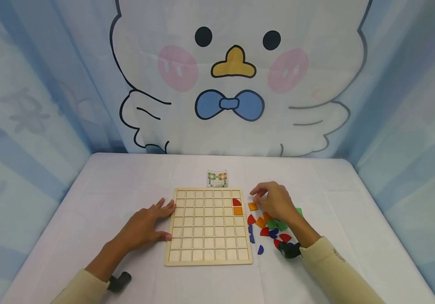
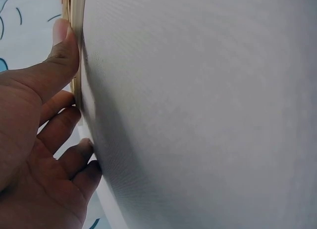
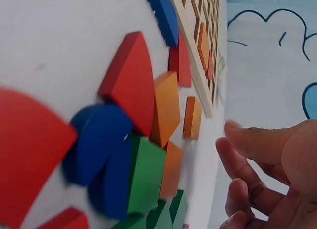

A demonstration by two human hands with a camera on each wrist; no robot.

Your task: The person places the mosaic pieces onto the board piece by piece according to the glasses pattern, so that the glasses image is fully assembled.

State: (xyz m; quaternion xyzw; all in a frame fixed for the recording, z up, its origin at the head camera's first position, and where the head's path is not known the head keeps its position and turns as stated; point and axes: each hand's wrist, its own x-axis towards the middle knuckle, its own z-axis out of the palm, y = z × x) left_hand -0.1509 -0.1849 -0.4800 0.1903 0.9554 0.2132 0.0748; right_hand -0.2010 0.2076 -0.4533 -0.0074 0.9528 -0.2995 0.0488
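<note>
A pale wooden grid board [image 1: 208,265] lies on the table, with a red quarter-circle piece [image 1: 236,202] and an orange square piece [image 1: 238,210] in cells near its upper right. Along the board's left edge, my left hand [image 1: 143,226] rests with thumb and fingers spread against the frame. My right hand [image 1: 276,200] is past the board's right side, close over a loose orange square [image 1: 253,206]. Its thumb and bent fingers [image 3: 242,164] have nothing visible between them in the right wrist view. Below that hand lie green squares [image 1: 281,225] and red quarter-circles [image 1: 251,219].
A small printed pattern card [image 1: 217,179] is at the board's far edge. Blue half-circle pieces [image 1: 260,250] lie on the white tablecloth [image 1: 137,173] right of the board, some overlapping other pieces. A curtain [image 1: 236,135] with a cartoon figure hangs behind the table.
</note>
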